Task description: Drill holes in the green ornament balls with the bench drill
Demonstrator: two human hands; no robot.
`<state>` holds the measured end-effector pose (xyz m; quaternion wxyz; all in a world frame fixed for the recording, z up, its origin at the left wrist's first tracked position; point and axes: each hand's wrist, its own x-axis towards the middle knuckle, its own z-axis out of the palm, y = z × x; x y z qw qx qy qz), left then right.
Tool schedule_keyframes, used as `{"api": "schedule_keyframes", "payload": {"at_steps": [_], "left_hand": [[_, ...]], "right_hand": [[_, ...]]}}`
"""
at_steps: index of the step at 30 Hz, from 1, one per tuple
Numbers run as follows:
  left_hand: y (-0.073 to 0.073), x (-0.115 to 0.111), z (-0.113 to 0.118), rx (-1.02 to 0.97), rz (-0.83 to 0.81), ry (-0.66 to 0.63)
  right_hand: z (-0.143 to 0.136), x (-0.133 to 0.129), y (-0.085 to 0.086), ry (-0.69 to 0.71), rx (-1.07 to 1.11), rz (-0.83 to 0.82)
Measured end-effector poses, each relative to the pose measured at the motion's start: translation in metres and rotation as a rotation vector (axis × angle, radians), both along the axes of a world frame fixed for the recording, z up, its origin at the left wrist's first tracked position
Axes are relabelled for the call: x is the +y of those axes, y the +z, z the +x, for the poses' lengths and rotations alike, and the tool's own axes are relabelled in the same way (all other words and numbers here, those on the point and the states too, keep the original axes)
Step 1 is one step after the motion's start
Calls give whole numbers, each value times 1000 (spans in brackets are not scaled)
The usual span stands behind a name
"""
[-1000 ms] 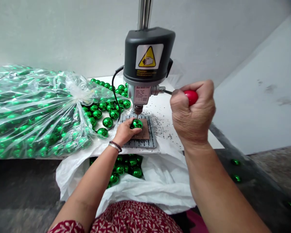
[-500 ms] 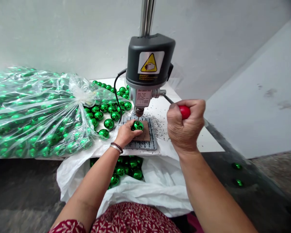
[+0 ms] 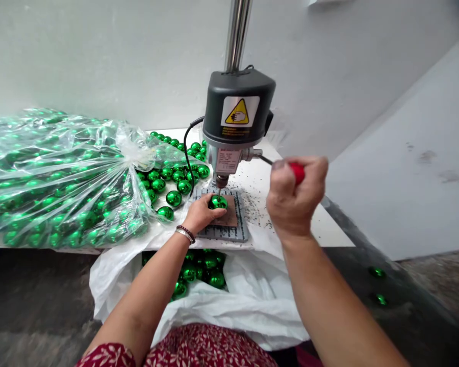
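My left hand (image 3: 201, 214) grips a shiny green ball (image 3: 218, 202) between thumb and fingers. The ball rests on a brown board (image 3: 229, 216) over the grey base plate (image 3: 241, 232) of a small bench drill press (image 3: 240, 109). Its chuck (image 3: 222, 180) sits right above the ball, and the thin bit comes down to the ball's top; whether it has entered cannot be told. My right hand (image 3: 296, 196) is wrapped round the red knob (image 3: 297, 173) of the drill's feed lever (image 3: 265, 159), to the right of the drill head.
A clear plastic bag (image 3: 69, 178) full of green balls lies on the left of the white table (image 3: 332, 232). Several loose balls (image 3: 173, 198) lie beside it. Dark shavings surround the base. A white sack (image 3: 252, 306) holding more balls hangs below the front edge. Two balls (image 3: 377, 272) are on the floor.
My right hand and the lever knob have shifted slightly right. My left hand keeps the ball under the bit. The whole view has tilted up a little.
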<state>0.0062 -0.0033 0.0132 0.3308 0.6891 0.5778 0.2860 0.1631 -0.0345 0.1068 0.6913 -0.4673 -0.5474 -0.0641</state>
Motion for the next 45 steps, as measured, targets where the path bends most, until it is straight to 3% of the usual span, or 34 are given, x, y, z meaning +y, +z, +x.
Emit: {"api": "schedule_keyframes", "payload": {"at_steps": [3, 5, 10, 14, 20, 23, 26, 28, 30, 32, 35, 37, 39, 42, 45], "left_hand": [[2, 0, -8, -86, -50, 18], [3, -3, -19, -244, -165, 29], [4, -17, -50, -716, -521, 6], [9, -30, -62, -817, -579, -4], [29, -48, -70, -300, -434, -57], [36, -41, -76, -26, -176, 106], [39, -26, -86, 375, 75, 259], [38, -17, -94, 636, 49, 279], [35, -13, -100, 800, -107, 238], [30, -14, -103, 861, -221, 182], [20, -21, -104, 854, -221, 136], [16, -24, -103, 749, -148, 187], [15, -26, -100, 475, -70, 282], [21, -25, -93, -212, -116, 348], [25, -24, -83, -786, -320, 273]], "right_hand": [[3, 13, 38, 9, 24, -143], [5, 21, 53, -11, 8, -206], [7, 27, 54, -13, -3, -191], [4, 25, 53, -3, 42, -228], [0, 20, 54, 5, 70, -246], [0, 18, 51, -9, 69, -241], [1, 17, 49, -10, 53, -225], [1, 17, 48, -1, 49, -230], [2, 17, 47, 2, 45, -241], [3, 17, 46, -3, 36, -234], [4, 17, 44, -12, 6, -206], [4, 16, 43, -14, -14, -194], [4, 16, 41, -10, -15, -185], [4, 15, 41, 5, -8, -168], [3, 15, 42, 13, 5, -166]]}}
